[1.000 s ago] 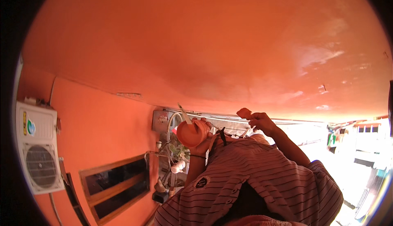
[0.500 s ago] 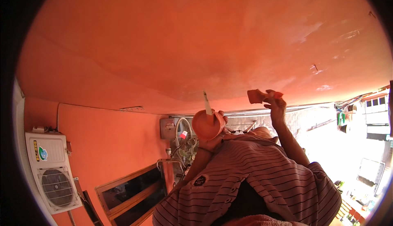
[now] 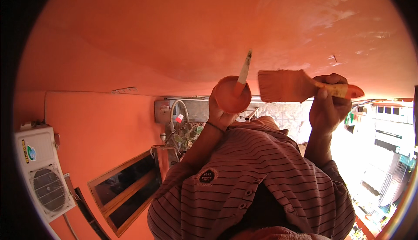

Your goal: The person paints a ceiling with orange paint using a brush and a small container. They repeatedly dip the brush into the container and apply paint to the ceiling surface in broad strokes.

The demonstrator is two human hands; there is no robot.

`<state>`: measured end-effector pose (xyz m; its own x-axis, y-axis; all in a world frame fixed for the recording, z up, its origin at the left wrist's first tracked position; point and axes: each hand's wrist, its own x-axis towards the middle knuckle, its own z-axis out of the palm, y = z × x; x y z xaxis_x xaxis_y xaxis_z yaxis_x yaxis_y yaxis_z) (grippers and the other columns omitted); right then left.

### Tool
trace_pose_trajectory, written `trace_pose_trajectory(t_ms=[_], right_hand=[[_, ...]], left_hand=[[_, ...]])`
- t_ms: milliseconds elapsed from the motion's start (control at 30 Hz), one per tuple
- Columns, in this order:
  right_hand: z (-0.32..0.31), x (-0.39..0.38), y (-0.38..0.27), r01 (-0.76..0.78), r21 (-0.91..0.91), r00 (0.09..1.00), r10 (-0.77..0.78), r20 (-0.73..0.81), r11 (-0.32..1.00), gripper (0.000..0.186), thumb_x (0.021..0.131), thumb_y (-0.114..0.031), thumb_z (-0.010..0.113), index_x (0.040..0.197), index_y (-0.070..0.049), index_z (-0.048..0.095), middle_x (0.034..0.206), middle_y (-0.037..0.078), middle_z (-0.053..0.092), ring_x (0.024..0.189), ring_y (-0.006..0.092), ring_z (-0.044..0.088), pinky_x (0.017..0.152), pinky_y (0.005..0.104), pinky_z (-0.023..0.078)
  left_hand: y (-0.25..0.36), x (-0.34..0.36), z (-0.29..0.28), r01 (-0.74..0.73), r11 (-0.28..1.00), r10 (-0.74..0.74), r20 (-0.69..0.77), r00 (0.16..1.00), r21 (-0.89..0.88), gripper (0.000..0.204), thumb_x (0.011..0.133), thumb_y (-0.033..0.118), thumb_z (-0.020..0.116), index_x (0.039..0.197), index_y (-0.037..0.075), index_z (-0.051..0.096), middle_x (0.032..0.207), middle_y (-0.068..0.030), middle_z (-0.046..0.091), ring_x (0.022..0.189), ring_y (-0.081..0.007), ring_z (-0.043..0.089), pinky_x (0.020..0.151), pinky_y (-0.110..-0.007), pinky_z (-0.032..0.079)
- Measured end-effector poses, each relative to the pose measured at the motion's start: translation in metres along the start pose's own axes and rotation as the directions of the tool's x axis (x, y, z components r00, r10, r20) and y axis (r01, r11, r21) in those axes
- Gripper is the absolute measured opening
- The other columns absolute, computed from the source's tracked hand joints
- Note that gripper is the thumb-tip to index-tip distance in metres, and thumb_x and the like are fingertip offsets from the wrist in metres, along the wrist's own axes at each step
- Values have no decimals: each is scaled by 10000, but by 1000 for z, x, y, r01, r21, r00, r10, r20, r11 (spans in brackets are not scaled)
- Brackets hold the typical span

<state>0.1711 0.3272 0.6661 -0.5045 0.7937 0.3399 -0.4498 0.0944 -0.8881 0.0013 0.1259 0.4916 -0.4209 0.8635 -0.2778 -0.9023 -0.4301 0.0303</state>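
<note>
In my left hand [image 3: 220,114] is a small round paint cup [image 3: 226,93], coated orange inside, my fingers wrapped round its side. A thin pale stick [image 3: 244,68] with a dark tip stands tilted in the cup, its lower end orange. My right hand [image 3: 328,109] pinches a wide flat paintbrush [image 3: 285,86] by its yellow and red handle. The orange-stained bristles point left toward the cup, apart from it. Behind both hands spreads an orange wall [image 3: 174,31], with whitish patches at the upper right.
A nail [image 3: 334,58] sticks out of the wall near the brush. At the left are an air-conditioner unit [image 3: 45,174] and a wood-framed window [image 3: 126,192]. A grey box [image 3: 162,110] and potted plants [image 3: 189,135] stand beyond my left arm. Bright open yard lies right.
My right hand and the brush have come closer to the camera and moved right, with the brush now larger in view. The cup has shifted up and slightly right.
</note>
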Motion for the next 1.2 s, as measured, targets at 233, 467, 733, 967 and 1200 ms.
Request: trace_pose_trajectory(t_ms=[233,467,733,967,1200], right_hand=[[48,11,-10,350,-278,842,-171,512,895,205,824,62,807,1009,15,733,953,142,710,833,222,720,657,335,562],[62,21,6,397,-311,741,-102,664,863,135,870,-6,799,979,6,720,954,106,711,781,235,728,664,343,565],[66,22,9,409,-395,696,-2,718,823,173,900,-71,786,1016,2,680,940,129,705,793,241,725,670,345,564],[69,19,13,340,-460,715,92,693,820,174,907,-124,798,985,-13,689,923,122,713,799,237,734,696,352,569],[58,21,4,129,-364,882,61,468,922,150,878,-31,800,996,19,723,1008,86,703,881,167,686,749,327,550]], left_hand=[[-10,18,21,26,999,-27,-27,999,-26,455,1048,414,535,1330,66,616,1283,-151,682,1220,-307,642,1024,-521,541],[-6,21,28,59,997,-57,42,998,-53,503,1047,438,532,1352,47,613,1336,-160,658,1255,-313,622,1091,-504,509],[-4,20,38,63,998,-64,-28,998,-16,462,1036,416,561,1319,56,628,1324,-158,659,1251,-314,624,1091,-521,508],[-1,18,43,106,994,-104,40,994,-34,435,1033,395,576,1306,61,635,1322,-152,660,1249,-317,626,1086,-541,511],[-2,21,35,64,996,-68,-68,995,-59,446,1041,403,552,1323,69,636,1344,-157,661,1263,-336,619,1074,-570,504]])
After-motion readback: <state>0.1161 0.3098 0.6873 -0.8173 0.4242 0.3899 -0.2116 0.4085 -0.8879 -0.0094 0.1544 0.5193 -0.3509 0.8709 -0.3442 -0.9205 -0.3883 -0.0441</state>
